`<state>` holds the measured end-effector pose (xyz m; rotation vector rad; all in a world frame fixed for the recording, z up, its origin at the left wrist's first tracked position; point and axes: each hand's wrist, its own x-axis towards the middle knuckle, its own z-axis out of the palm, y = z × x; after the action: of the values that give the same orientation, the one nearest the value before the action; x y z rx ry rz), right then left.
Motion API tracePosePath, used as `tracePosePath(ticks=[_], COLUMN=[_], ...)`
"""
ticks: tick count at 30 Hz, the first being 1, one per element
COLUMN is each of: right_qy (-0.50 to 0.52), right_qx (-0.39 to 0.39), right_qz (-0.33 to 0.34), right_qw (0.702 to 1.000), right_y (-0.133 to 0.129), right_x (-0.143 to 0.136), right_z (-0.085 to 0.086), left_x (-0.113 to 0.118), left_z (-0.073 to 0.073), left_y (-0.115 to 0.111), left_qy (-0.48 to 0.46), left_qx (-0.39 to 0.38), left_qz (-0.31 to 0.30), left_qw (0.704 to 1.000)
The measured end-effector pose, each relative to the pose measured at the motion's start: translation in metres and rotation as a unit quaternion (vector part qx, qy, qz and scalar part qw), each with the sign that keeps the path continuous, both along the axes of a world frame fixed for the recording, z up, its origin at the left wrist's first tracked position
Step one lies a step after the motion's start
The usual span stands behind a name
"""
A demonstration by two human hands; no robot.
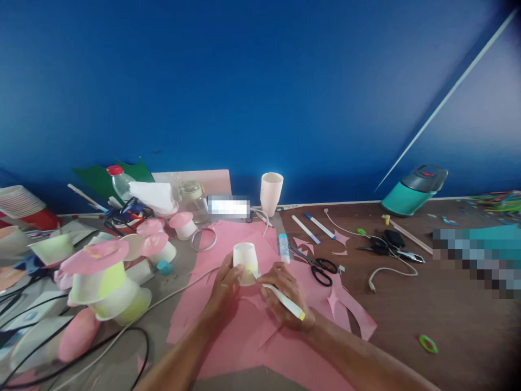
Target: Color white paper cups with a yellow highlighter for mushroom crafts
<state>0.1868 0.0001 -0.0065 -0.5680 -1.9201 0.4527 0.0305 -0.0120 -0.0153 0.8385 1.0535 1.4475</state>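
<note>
Head view: the cup (pixel 245 254) is clasped by the left hand (pixel 226 283), presumably for steadiness. Toward four o'clock, the marker (pixel 284 299) is pinched by the right hand (pixel 290 283).

Cup (pixel 245 254): white, tinted yellow low on its side; I see it held well in from the worktop's (pixel 401 320) back edge. Marker (pixel 286 301): white, yellow-ended, slanting, tip at the cup.

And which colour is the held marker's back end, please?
The marker's back end is yellow, in the head view.
</note>
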Motion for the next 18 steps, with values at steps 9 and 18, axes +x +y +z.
tracePosePath(ticks=[9, 18], right_qy=[0.020, 0.045], right_qx=[-0.029, -0.010], right_qz=[-0.014, 0.001], right_qw=[0.999, 0.999], right_y=[0.0013, -0.0005], right_x=[0.0055, 0.0021], right_z=[-0.0037, -0.0007], left_x=[0.0010, -0.0009], left_z=[0.0067, 0.0000], left_y=[-0.0015, -0.0002], left_qy=[-0.008, -0.009], left_qx=[0.000, -0.014], left_qz=[0.006, -0.001], left_qw=[1.000, 1.000])
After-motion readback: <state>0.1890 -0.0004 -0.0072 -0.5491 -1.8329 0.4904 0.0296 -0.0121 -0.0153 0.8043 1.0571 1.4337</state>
